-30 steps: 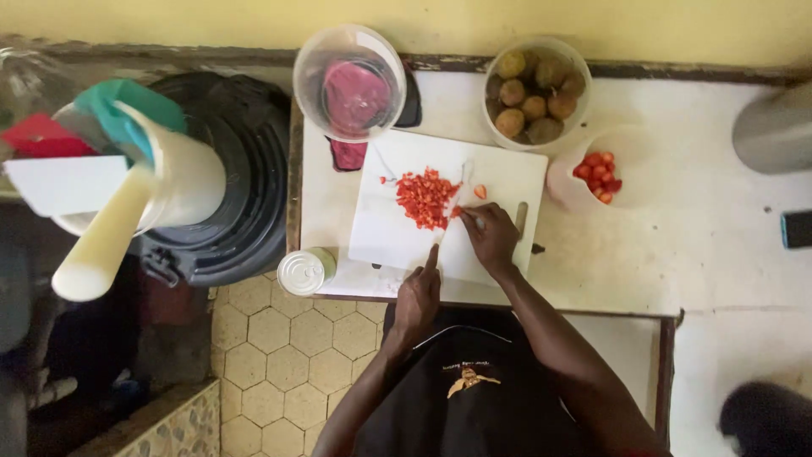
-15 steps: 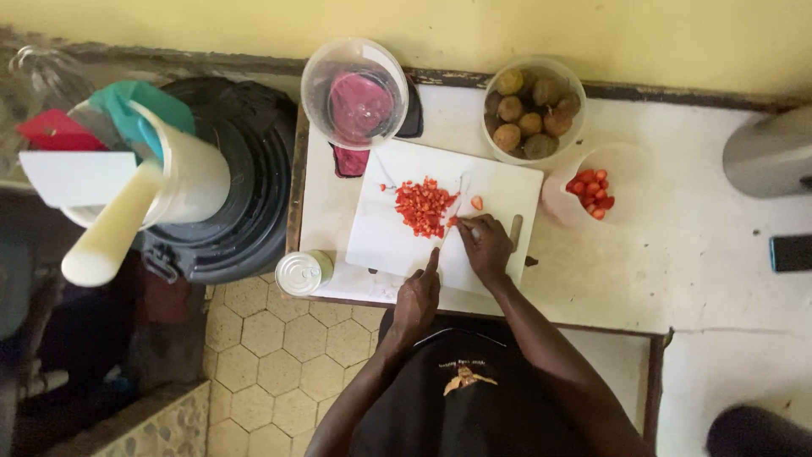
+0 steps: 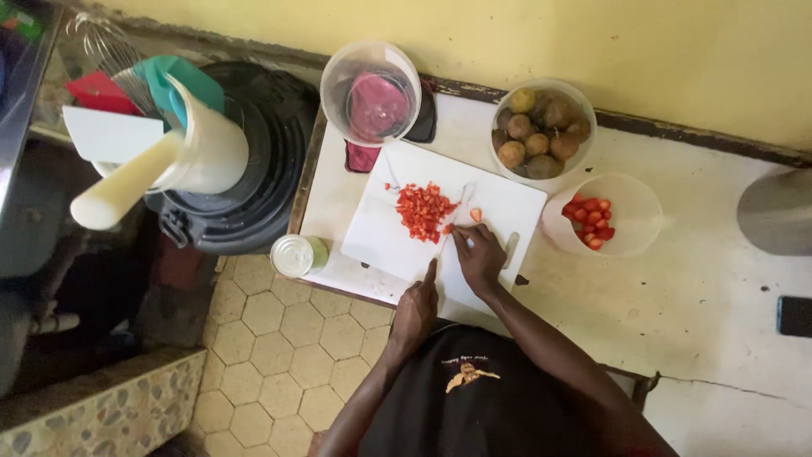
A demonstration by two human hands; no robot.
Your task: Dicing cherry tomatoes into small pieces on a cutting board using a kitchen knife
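Observation:
A white cutting board [image 3: 381, 233] lies on the counter with a pile of chopped red tomato [image 3: 423, 210] on it. My left hand [image 3: 414, 311] grips the handle of a knife [image 3: 452, 222], index finger stretched along it, and the blade points up past the pile's right side. My right hand [image 3: 480, 258] rests on the board just right of the blade, fingertips by a small tomato piece [image 3: 448, 228]. Another loose piece [image 3: 475, 215] lies a little farther up the board.
A white bowl of small tomatoes [image 3: 630, 216] stands right of the board, and a bowl of brownish round fruit [image 3: 541, 129] sits behind it. A clear jug with a pink base [image 3: 370, 91] stands at the back, a small tin [image 3: 296, 256] at the counter's left edge, and a black bin [image 3: 254, 169] with a white pitcher [image 3: 199, 152] farther left.
The camera has shifted slightly. Both hands stay at the board with the knife beside the tomato pile; the right hand has edged a little toward the blade.

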